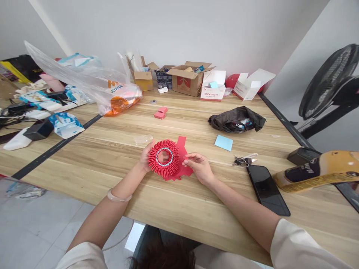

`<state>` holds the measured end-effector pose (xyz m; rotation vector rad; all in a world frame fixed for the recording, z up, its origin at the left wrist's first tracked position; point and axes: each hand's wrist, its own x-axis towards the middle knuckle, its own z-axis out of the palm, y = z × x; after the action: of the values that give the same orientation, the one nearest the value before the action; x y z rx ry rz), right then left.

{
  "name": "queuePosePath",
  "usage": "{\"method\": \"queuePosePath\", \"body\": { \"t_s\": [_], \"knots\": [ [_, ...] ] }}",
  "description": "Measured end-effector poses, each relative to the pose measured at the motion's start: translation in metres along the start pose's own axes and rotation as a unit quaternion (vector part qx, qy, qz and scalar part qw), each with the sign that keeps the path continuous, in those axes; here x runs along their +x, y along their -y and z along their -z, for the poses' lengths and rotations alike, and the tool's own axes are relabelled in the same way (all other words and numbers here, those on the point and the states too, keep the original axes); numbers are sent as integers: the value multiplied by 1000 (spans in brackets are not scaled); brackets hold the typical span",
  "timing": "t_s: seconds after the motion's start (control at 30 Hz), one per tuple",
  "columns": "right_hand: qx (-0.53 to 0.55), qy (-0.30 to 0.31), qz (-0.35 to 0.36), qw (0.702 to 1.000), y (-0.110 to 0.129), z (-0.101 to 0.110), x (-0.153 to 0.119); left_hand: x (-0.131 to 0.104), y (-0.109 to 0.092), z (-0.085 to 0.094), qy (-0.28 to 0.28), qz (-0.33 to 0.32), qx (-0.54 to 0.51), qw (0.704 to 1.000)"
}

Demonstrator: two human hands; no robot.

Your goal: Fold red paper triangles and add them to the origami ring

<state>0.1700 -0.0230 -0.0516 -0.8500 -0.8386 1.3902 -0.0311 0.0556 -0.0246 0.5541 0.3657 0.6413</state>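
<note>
Left hand: the left hand cups the far-left edge of the red paper ring, fingers curled round its rim and thumb on the spiky face, a closed grip that holds the ring tipped up towards the camera
Right hand: the right hand sits just right of the ring, thumb and forefinger pinched shut on a loose red paper piece
Ring: a round wreath of folded red points with a pale blue inner circle, held just above the wooden table near its front edge, between the two hands
Key relation: the ring lies directly left of the right fingertips, almost touching; the pinched piece points leftward at the ring's right rim, and the right hand is the nearer one to that rim
Loose pieces: more red paper pieces lie under and behind the ring
Nearby right: a blue sticky note, keys and a dark phone, all apart from the hands
Further back: a black bag, pink pads and open cardboard boxes along the wall
</note>
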Motion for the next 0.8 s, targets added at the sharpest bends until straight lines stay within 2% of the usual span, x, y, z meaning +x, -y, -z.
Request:
{"method": "queuePosePath", "body": {
  "t_s": [0.1, 0.23, 0.5, 0.8],
  "knots": [
    [-15, -22, -1, 1000, 0, 0, 1, 0, 0, -4, 5, -4, -3, 1000],
    [3, -13, -7, 1000, 1, 0, 0, 0, 0, -6, 7, 1, -6, 1000],
    [-40, -51, 19, 998, -1, 1, 2, -3, -1, -11, -30, 19, -4, 999],
    [-44, -50, 20, 998, -2, 2, 2, -6, 0, -20, -51, 34, 11, 998]
  ]
}}
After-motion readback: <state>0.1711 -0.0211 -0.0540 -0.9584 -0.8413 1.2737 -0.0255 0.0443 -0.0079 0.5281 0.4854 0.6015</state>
